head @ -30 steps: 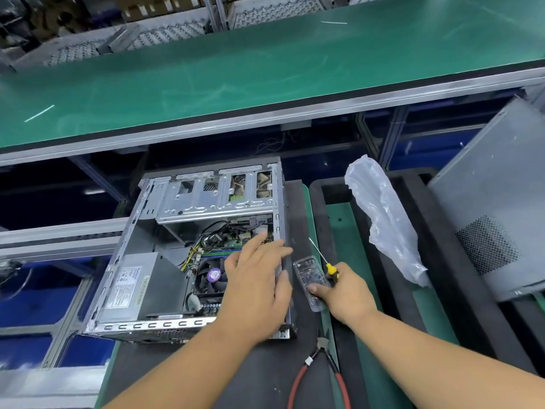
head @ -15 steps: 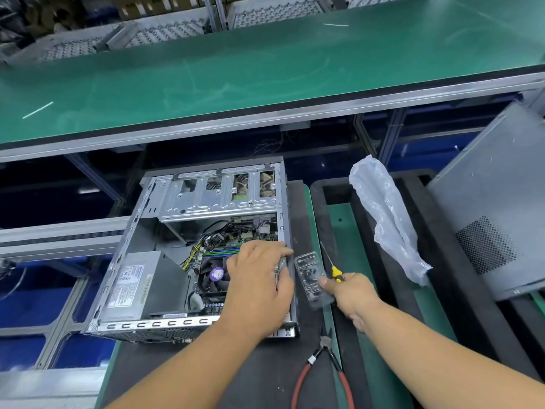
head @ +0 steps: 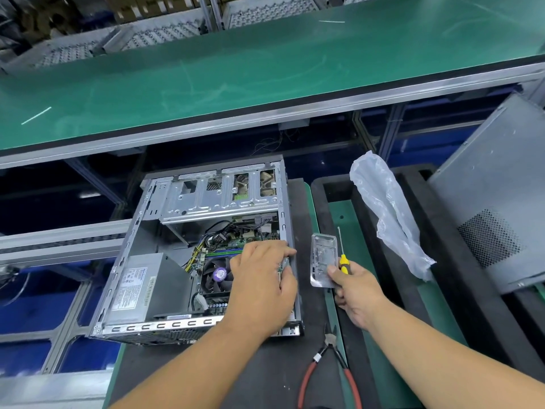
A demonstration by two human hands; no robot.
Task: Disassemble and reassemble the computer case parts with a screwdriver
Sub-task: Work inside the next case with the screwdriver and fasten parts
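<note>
The open computer case lies on its side on a dark mat, showing its power supply, fan and cables. My left hand reaches inside by the case's right wall, fingers curled, pinching what looks like a small green circuit card. Right of the case, my right hand grips a yellow-handled screwdriver with its thin shaft pointing away from me. That hand's thumb also touches the near end of a clear plastic box.
Red-handled pliers lie on the mat near me. A crumpled clear plastic bag and a grey side panel stand to the right in black foam trays. A green-topped bench runs across behind.
My left hand went from lying flat over the case's edge to curling its fingers around the small card. My right hand shifted a little nearer with the screwdriver, and the clear box moved with it.
</note>
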